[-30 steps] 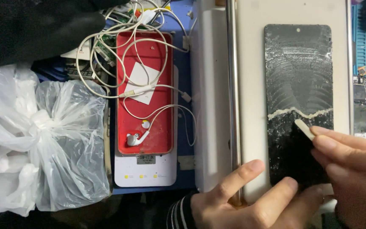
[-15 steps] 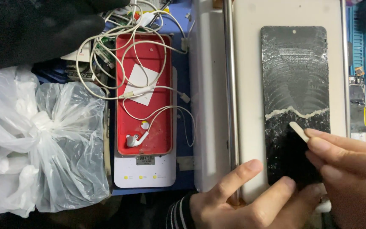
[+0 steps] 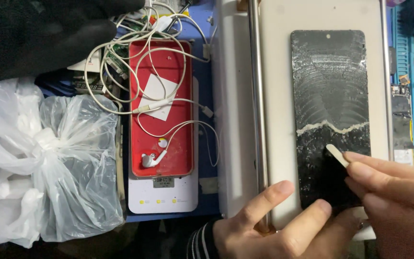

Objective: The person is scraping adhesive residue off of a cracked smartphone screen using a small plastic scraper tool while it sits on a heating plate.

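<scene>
The right hand (image 3: 398,201) pinches a thin pale scraper blade (image 3: 337,155) against the black, residue-streaked glass phone panel (image 3: 330,115). The left hand (image 3: 274,225), fingers spread, steadies its near end. The panel looks thin, stiff and brittle, so it is best held flat by the edges.

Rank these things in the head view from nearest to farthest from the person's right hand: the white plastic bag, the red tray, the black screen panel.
From the right hand:
1. Black screen panel: directly under the fingertips, on the right.
2. Red tray: in the middle, left of the metal rail.
3. White plastic bag: at the far left edge.
</scene>
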